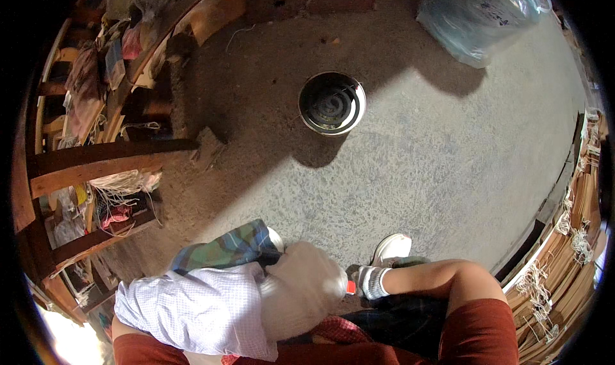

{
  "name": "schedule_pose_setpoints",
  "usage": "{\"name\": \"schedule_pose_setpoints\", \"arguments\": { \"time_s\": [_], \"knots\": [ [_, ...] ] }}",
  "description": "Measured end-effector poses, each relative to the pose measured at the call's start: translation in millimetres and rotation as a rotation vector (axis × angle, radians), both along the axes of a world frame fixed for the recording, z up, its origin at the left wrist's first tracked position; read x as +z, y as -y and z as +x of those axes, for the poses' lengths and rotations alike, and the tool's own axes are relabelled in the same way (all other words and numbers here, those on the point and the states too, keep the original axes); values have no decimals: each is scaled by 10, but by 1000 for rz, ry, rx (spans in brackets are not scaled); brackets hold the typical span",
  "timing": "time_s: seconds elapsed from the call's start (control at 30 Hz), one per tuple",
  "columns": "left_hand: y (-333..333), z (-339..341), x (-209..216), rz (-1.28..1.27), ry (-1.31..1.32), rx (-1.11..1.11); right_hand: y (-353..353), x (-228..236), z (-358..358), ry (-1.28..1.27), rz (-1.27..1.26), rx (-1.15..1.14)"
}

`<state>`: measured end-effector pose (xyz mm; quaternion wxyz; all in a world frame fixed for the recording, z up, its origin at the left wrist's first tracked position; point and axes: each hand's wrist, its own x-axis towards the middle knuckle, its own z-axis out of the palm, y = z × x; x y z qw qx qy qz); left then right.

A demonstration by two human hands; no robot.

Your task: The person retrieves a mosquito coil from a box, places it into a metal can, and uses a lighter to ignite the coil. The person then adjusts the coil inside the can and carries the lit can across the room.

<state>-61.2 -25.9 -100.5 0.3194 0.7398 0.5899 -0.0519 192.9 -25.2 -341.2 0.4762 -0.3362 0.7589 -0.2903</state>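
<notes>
My left hand (301,291) is in a pale knitted glove, close to the camera and blurred, at the end of a white checked sleeve (198,310). Its fingers cannot be made out. My right hand (370,280), also in a white glove, reaches in from a bare forearm (435,276) and meets the left hand. A small orange-red object (350,288) sits between them, pinched at the right hand's fingertips. Both hands hover over my lap, above a green-blue plaid cloth (224,248) and dark red fabric (480,330).
A round metal bowl with a spiral coil inside (332,102) stands on the concrete floor (435,166) ahead. A clear plastic bag (480,16) lies at the far right. Wooden shelves with cloths and thread (96,166) line the left; stacked wooden strips (570,237) line the right. White shoes (392,246) rest near my hands.
</notes>
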Motion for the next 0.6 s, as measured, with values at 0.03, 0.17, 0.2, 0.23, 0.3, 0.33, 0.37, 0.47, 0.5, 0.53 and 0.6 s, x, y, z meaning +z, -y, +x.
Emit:
{"name": "schedule_pose_setpoints", "arguments": {
  "time_s": [0.03, 0.17, 0.2, 0.23, 0.3, 0.33, 0.37, 0.47, 0.5, 0.53, 0.6],
  "knots": [
    [-25, -16, 21, -16, 7, -15, -3, 6, -1, 1, 1, -3],
    [312, 190, -284, -99, -185, 324, 40, 33, -138, -24, -17, 23],
    [352, 320, -464, -111, -235, 404, 16, 39, -100, -18, -10, -6],
    [390, 369, -573, -129, -271, 515, 22, 27, -65, 2, -4, -3],
    [429, 352, -607, -117, -183, 397, 12, 20, -22, 26, 7, -13],
    [148, 115, -160, -97, -91, 183, 32, 25, -63, 6, -5, -13],
    [-20, -24, 39, -58, 40, -36, 17, 36, -43, 19, 3, -19],
    [-72, -15, 83, -75, 5, -14, 29, 40, -43, 29, 4, -24],
    [-71, -14, 79, -96, 8, -19, 25, 40, -43, 33, 3, -27],
    [-74, -13, 71, -117, 12, -26, 22, 45, -43, 39, 5, -33],
    [-77, -21, 81, -149, 17, -43, 41, 59, -66, 46, 1, -34]
  ]
}}
